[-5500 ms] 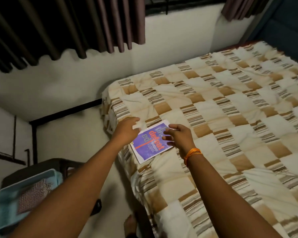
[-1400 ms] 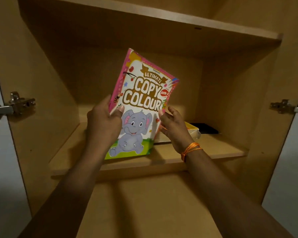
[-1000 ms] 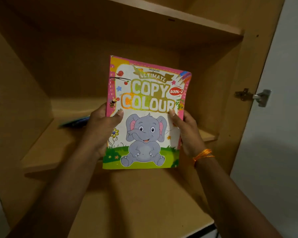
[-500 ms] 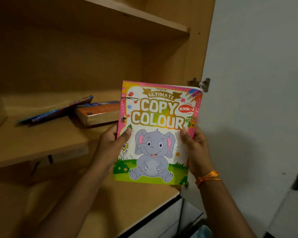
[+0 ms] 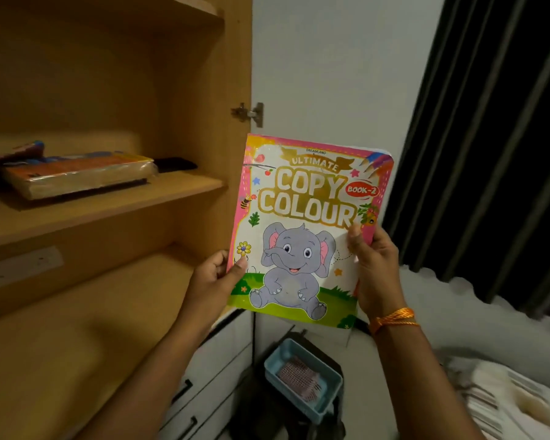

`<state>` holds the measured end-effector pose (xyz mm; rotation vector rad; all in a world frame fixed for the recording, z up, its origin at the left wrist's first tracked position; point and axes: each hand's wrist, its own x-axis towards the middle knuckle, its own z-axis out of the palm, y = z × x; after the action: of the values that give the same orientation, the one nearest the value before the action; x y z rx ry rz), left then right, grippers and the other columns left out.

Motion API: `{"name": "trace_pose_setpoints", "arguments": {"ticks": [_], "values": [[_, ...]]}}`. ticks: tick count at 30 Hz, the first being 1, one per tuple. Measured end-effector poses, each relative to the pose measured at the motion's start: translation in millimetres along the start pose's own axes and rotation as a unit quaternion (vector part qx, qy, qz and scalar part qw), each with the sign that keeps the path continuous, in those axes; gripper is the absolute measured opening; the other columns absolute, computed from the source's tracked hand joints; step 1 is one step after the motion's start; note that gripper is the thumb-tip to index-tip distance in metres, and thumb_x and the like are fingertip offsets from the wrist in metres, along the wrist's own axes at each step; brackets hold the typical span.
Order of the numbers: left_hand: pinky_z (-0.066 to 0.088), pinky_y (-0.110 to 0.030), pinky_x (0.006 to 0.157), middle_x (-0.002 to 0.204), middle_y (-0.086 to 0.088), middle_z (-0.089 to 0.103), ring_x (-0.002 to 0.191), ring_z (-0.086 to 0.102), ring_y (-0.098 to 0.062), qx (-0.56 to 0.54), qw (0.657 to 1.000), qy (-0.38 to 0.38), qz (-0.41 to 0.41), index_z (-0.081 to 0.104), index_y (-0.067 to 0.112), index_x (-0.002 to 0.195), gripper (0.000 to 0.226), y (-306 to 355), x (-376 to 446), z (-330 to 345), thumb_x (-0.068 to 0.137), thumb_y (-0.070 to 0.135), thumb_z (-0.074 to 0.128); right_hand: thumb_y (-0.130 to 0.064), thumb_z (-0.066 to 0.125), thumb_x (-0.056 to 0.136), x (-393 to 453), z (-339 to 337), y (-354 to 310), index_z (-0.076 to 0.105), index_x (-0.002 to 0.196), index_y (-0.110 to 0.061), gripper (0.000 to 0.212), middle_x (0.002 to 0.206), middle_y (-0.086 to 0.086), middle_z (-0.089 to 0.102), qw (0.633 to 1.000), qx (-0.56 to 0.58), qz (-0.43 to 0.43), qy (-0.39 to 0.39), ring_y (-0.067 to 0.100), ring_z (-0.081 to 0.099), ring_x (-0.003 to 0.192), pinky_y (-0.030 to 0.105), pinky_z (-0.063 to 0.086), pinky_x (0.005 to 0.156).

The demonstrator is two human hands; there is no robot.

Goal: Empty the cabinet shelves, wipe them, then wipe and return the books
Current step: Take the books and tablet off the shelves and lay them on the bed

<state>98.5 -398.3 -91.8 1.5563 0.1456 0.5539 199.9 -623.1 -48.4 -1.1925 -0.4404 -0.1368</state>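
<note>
I hold a pink colouring book point(image 5: 305, 223) with a grey elephant on its cover upright in front of me, to the right of the open wooden cabinet point(image 5: 185, 90). My left hand point(image 5: 213, 281) pinches its lower left edge, thumb on the cover. My right hand point(image 5: 375, 268) grips the right edge. On the cabinet's middle shelf point(image 5: 115, 204) lies a thick orange book point(image 5: 77, 174) with thinner books point(image 5: 13, 154) on and behind it, and a flat black object point(image 5: 175, 163) sits behind to its right.
A blue basket point(image 5: 302, 373) holding a checked cloth sits on a dark stool below the book. The white cabinet door point(image 5: 324, 65) stands open on the right. Dark curtains point(image 5: 489, 138) hang at the right. The bed point(image 5: 505, 404) shows at bottom right. White drawers point(image 5: 216, 376) sit under the cabinet.
I have lifted the colouring book off the middle shelf and carried it rightward out of the cabinet. My view has swung right, bringing the curtains, basket and bed into sight.
</note>
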Motion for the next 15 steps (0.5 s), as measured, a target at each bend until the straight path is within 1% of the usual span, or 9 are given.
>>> {"name": "trace_pose_setpoints", "arguments": {"ticks": [1, 2, 4, 7, 9, 10, 12, 14, 15], "values": [[0.057, -0.022, 0.073, 0.103, -0.001, 0.078, 0.092, 0.073, -0.011, 0.003, 1.000, -0.013, -0.002, 0.068, 0.011, 0.106, 0.012, -3, -5, 10, 0.100, 0.015, 0.059, -0.013, 0.053, 0.102, -7, -12, -5, 0.061, 0.123, -0.004, 0.024, 0.105, -0.002, 0.077, 1.000, -0.006, -0.005, 0.011, 0.016, 0.075, 0.091, 0.028, 0.060, 0.069], [0.058, -0.024, 0.076, 0.105, -0.001, 0.078, 0.095, 0.074, -0.013, 0.004, 1.000, -0.030, -0.008, 0.068, 0.011, 0.109, 0.014, -4, -11, 22, 0.101, 0.016, 0.059, -0.014, 0.053, 0.102, -15, -26, -9, 0.061, 0.123, -0.003, 0.025, 0.104, -0.003, 0.077, 1.000, -0.017, -0.009, 0.023, 0.015, 0.074, 0.090, 0.027, 0.059, 0.069], [0.059, -0.034, 0.085, 0.109, -0.002, 0.077, 0.102, 0.074, -0.021, 0.004, 0.998, -0.062, -0.019, 0.068, 0.011, 0.116, 0.019, -8, -22, 46, 0.101, 0.019, 0.059, -0.014, 0.052, 0.102, -32, -55, -18, 0.063, 0.119, -0.006, 0.022, 0.103, -0.005, 0.077, 0.998, -0.035, -0.015, 0.047, 0.014, 0.074, 0.091, 0.028, 0.060, 0.071], [0.056, -0.047, 0.096, 0.111, 0.001, 0.077, 0.107, 0.072, -0.024, 0.028, 0.994, -0.101, -0.027, 0.070, 0.019, 0.115, 0.024, -14, -37, 84, 0.095, 0.031, 0.063, -0.014, 0.052, 0.102, -58, -100, -31, 0.066, 0.113, -0.015, 0.018, 0.105, -0.003, 0.077, 0.995, -0.038, -0.021, 0.088, 0.017, 0.073, 0.098, 0.034, 0.061, 0.081], [0.054, -0.050, 0.099, 0.110, 0.003, 0.077, 0.107, 0.072, -0.020, 0.039, 0.991, -0.126, -0.028, 0.070, 0.024, 0.112, 0.023, -16, -44, 109, 0.092, 0.036, 0.065, -0.015, 0.053, 0.102, -73, -126, -38, 0.066, 0.114, -0.015, 0.018, 0.110, 0.000, 0.075, 0.992, -0.037, -0.027, 0.114, 0.021, 0.071, 0.104, 0.038, 0.059, 0.089], [0.055, -0.050, 0.099, 0.109, 0.004, 0.077, 0.105, 0.072, -0.018, 0.040, 0.989, -0.138, -0.033, 0.070, 0.026, 0.110, 0.018, -19, -48, 123, 0.095, 0.033, 0.064, -0.015, 0.054, 0.102, -79, -140, -41, 0.066, 0.114, -0.013, 0.017, 0.112, 0.003, 0.074, 0.990, -0.038, -0.030, 0.129, 0.023, 0.069, 0.107, 0.040, 0.057, 0.092], [0.058, -0.046, 0.092, 0.103, 0.008, 0.078, 0.097, 0.074, -0.013, 0.044, 0.987, -0.153, -0.038, 0.069, 0.028, 0.106, 0.011, -24, -57, 149, 0.100, 0.027, 0.060, -0.017, 0.056, 0.102, -93, -166, -47, 0.066, 0.110, -0.011, 0.014, 0.108, 0.011, 0.069, 0.987, -0.038, -0.036, 0.154, 0.028, 0.064, 0.102, 0.043, 0.052, 0.096], [0.060, -0.039, 0.084, 0.097, 0.010, 0.078, 0.089, 0.074, -0.009, 0.045, 0.982, -0.179, -0.042, 0.068, 0.028, 0.104, 0.012, -28, -70, 178, 0.102, 0.025, 0.057, -0.024, 0.062, 0.098, -112, -192, -55, 0.068, 0.101, -0.015, 0.011, 0.103, 0.016, 0.059, 0.983, -0.036, -0.031, 0.179, 0.029, 0.054, 0.098, 0.049, 0.046, 0.095], [0.060, -0.037, 0.082, 0.098, 0.010, 0.078, 0.089, 0.074, -0.009, 0.043, 0.980, -0.190, -0.047, 0.068, 0.027, 0.105, 0.012, -31, -77, 191, 0.103, 0.024, 0.056, -0.027, 0.064, 0.095, -120, -204, -60, 0.068, 0.095, -0.018, 0.009, 0.099, 0.015, 0.055, 0.980, -0.035, -0.030, 0.193, 0.028, 0.051, 0.096, 0.048, 0.045, 0.094]]}}
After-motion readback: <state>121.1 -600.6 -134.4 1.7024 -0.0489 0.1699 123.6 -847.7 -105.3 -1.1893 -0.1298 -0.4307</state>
